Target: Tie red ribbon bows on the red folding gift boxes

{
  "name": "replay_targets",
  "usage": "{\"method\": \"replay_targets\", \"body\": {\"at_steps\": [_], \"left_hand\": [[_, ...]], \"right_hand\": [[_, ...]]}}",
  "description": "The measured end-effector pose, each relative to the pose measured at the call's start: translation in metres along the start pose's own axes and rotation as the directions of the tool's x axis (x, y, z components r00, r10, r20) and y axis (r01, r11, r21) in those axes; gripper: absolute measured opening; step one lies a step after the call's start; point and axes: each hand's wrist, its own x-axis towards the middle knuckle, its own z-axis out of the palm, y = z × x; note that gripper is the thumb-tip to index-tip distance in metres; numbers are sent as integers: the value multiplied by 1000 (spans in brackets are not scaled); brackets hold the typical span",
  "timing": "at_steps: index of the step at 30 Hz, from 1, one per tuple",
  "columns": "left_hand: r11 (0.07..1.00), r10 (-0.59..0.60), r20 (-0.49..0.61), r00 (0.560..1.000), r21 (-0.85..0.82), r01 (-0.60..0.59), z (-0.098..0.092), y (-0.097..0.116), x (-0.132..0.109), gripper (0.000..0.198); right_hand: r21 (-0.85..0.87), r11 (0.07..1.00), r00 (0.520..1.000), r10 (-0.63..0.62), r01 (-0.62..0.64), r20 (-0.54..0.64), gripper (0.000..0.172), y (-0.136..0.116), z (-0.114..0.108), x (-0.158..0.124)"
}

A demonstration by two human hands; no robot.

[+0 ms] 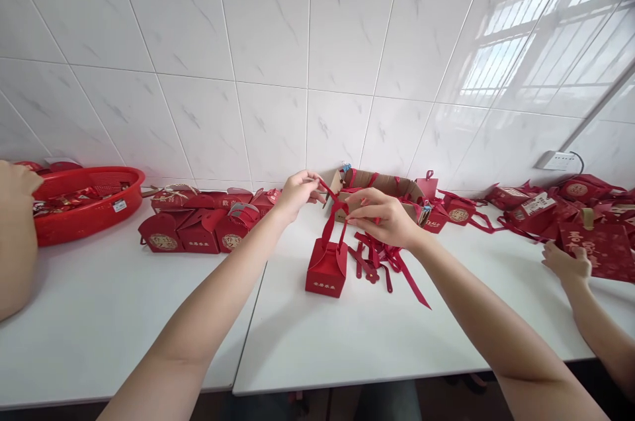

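A small red gift box (326,269) with gold lettering stands upright on the white table in front of me. Red ribbon (327,230) rises from its top in a loop. My left hand (300,196) pinches one end of this ribbon, up and to the left of the box. On the other side, my right hand (381,216) has its thumb and fingers closed on the ribbon near the top of the loop. Just right of the box lies a pile of loose red ribbons and flat tags (378,259), partly under my right hand.
Behind my hands stands an open cardboard box (384,184) with ribbons over its edge. Several closed red boxes (198,230) are lined up at left, near a red plastic basket (94,202). Other people's arms reach in at both sides; one hand (567,263) touches a red bag (600,249).
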Motion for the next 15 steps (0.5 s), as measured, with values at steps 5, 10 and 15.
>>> {"method": "replay_targets", "body": {"at_steps": [5, 10, 15], "left_hand": [[963, -184, -30, 983, -208, 174, -19, -16, 20, 9], [874, -342, -51, 938, -383, 298, -30, -40, 41, 18], [849, -390, -116, 913, -429, 308, -38, -65, 55, 19]], "right_hand": [[64, 997, 998, 36, -39, 44, 13, -15, 5, -29], [92, 993, 994, 72, -79, 77, 16, -38, 13, -57], [70, 990, 986, 110, -120, 126, 25, -53, 13, -88]]}}
